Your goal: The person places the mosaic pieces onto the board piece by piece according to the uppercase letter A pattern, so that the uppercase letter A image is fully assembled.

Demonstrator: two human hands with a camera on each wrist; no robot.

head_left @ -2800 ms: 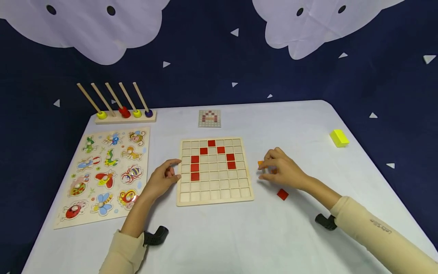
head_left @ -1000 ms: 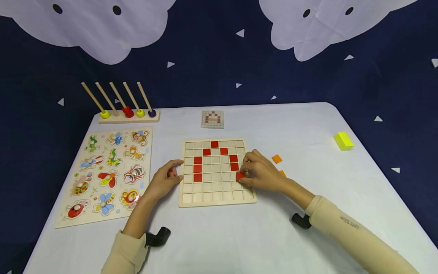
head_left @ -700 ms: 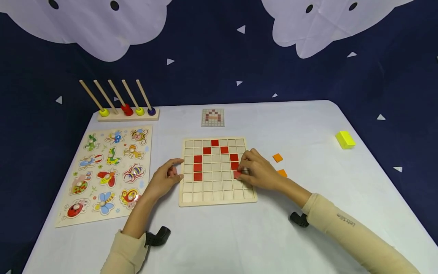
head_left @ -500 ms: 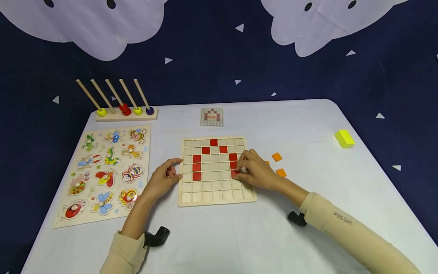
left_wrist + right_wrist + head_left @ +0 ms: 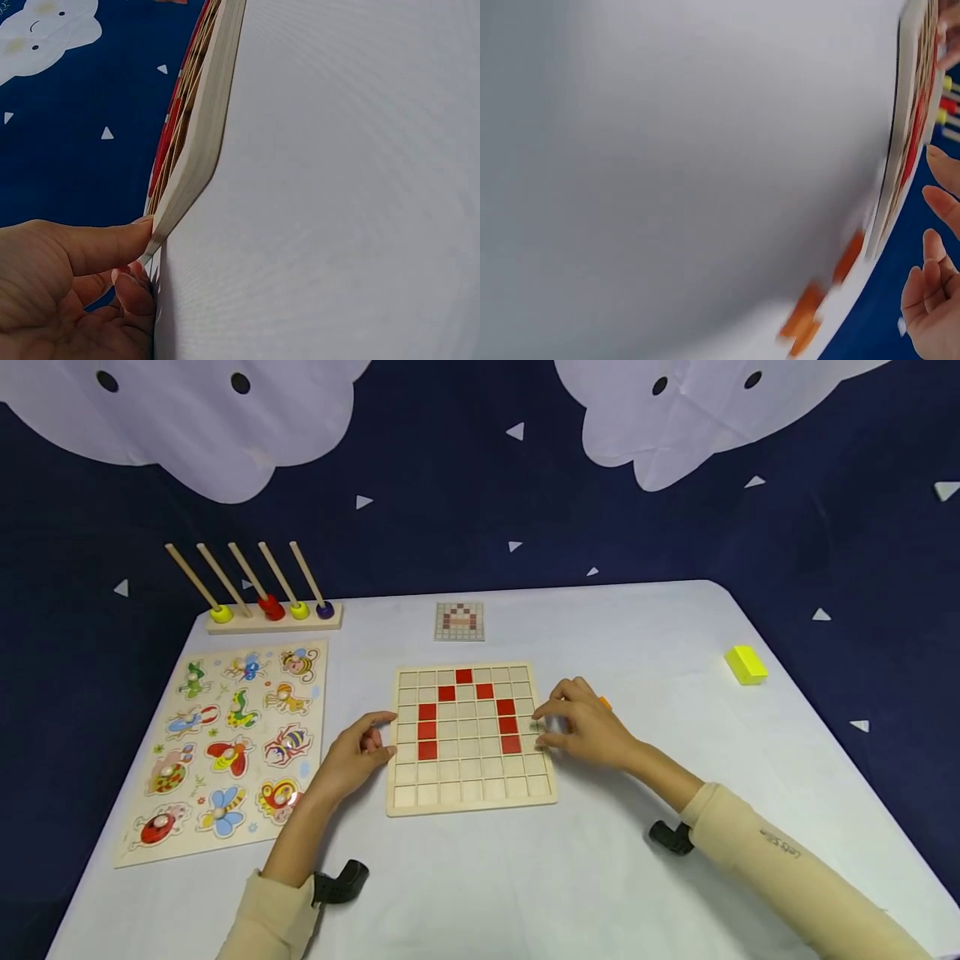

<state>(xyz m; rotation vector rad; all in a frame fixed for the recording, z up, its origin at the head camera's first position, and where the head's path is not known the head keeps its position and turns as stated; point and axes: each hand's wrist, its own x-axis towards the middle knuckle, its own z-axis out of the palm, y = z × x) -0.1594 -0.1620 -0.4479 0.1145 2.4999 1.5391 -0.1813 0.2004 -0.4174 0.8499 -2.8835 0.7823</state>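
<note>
The wooden grid board (image 5: 468, 770) lies on the white table with several red square tiles (image 5: 508, 726) in its cells, set out as an arch. My left hand (image 5: 355, 753) touches the board's left edge with index fingertip and thumb, set apart along it; the left wrist view shows the thumb (image 5: 112, 247) against the rim. Over the board's right edge, my right hand (image 5: 588, 724) holds nothing, thumb and index finger apart. Behind it an orange tile (image 5: 604, 702) peeks out. Blurred orange tiles (image 5: 804, 315) appear in the right wrist view, mostly hidden by the hand from the head.
Beyond the board lies a small pattern card (image 5: 459, 622). At left are an insect peg puzzle (image 5: 255, 760) and a peg stand with coloured beads (image 5: 274, 622). A yellow block (image 5: 746, 665) stands near the table's right side.
My right hand carried the red tile from the table into the right column under two others, let go and drew back rightward. My left hand stayed at the board's edge.
</note>
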